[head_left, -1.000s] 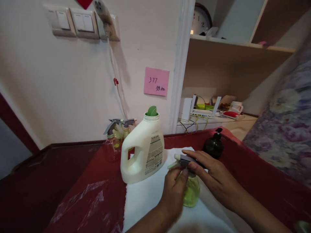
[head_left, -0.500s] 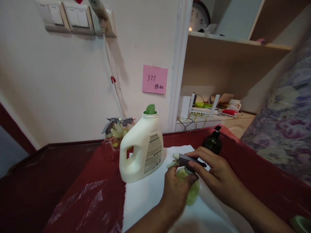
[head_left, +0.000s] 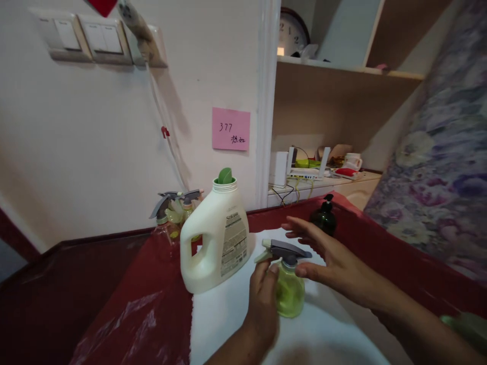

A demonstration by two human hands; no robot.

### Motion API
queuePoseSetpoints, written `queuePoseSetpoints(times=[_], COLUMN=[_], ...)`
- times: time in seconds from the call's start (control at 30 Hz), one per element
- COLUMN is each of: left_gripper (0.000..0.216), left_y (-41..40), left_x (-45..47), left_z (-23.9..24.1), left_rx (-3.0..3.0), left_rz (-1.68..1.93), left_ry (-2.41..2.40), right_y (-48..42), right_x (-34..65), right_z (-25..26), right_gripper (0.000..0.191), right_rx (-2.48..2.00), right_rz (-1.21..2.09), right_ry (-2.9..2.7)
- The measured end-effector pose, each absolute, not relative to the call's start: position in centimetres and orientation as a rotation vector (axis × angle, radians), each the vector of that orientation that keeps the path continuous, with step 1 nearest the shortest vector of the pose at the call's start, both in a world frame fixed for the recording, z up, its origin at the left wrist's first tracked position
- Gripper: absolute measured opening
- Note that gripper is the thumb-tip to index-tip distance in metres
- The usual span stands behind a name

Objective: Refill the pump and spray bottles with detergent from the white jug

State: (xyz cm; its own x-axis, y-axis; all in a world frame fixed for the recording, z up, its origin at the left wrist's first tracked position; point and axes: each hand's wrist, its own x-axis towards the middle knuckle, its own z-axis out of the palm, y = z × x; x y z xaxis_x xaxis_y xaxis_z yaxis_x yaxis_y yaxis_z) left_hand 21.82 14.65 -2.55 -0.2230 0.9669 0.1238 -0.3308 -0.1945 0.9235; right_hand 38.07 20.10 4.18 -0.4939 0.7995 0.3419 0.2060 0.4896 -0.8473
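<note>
Lifted off the sprayer head, right hand (head_left: 327,258) spreads (empty) — left hand (head_left: 262,299) grips spray bottle (head_left: 289,291).

Yellow-green spray bottle (head_left: 289,291) with a grey trigger head, cream-white jug (head_left: 215,241) with a green cap, dark green pump bottle (head_left: 323,218), white cloth (head_left: 228,314) over red table cover (head_left: 152,309), pink sticky note (head_left: 231,129).

Dim, warm indoor light, soft overall

The wall (head_left: 95,152) is evenly lit, the cord (head_left: 167,142) throws a shadow rightward; edges bend and stretch, and the flowered cloth (head_left: 437,177) at right is smeared with blur.
</note>
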Motion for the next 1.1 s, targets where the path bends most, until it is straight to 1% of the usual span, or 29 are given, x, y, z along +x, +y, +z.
queuePoseSetpoints(times=[0.03,0.07,0.2,0.27,0.4,0.6,0.7,0.8,0.87,0.93,1.03,1.1], left_gripper=[0.036,0.036,0.036,0.034,0.033,0.039,0.050,0.063,0.066,0.067,0.069,0.069], left_y=[14.8,15.0,15.7,15.8,15.6,15.8,16.1,16.3,16.4,16.3,16.2,16.1], left_x=[21.8,21.9,21.8,21.7,21.4,21.2,21.2,21.0,20.8,20.7,20.8,20.9], left_z=[-2.8,-3.1,-3.4,-3.3,-3.3,-3.5,-3.1,-2.7,-2.7,-2.6,-2.5,-2.4], left_rx=[0.913,0.883,0.830,0.836,0.788,0.799,0.828,0.835,0.870,0.898,0.890,0.880], left_rz=[1.651,1.678,1.733,1.738,1.743,1.708,1.709,1.705,1.678,1.661,1.657,1.644], left_ry=[1.039,1.078,1.121,1.153,1.207,1.200,1.245,1.302,1.341,1.357,1.364,1.363], right_y=[20.3,20.5,20.3,19.7,18.4,17.7,18.2,19.9,21.6,23.4,25.8,27.2], right_x=[38.7,39.4,40.9,40.4,37.5,35.1,35.6,37.0,38.7,40.7,44.0,45.9], right_z=[3.9,3.5,1.3,0.3,-0.9,-2.4,-2.6,-2.3,-2.0,-2.0,-2.5,-3.2], right_gripper=[0.086,0.090,0.100,0.101,0.092,0.069,0.066,0.068,0.072,0.070,0.056,0.040], right_rx=[-0.826,-0.831,-0.895,-0.912,-0.896,-0.969,-0.973,-1.040,-1.108,-1.189,-1.338,-1.410], right_rz=[1.021,1.037,1.129,1.191,1.179,1.124,1.082,0.986,0.893,0.782,0.629,0.547], right_ry=[-1.948,-1.935,-1.930,-1.950,-1.946,-1.758,-1.677,-1.572,-1.487,-1.399,-1.274,-1.213])
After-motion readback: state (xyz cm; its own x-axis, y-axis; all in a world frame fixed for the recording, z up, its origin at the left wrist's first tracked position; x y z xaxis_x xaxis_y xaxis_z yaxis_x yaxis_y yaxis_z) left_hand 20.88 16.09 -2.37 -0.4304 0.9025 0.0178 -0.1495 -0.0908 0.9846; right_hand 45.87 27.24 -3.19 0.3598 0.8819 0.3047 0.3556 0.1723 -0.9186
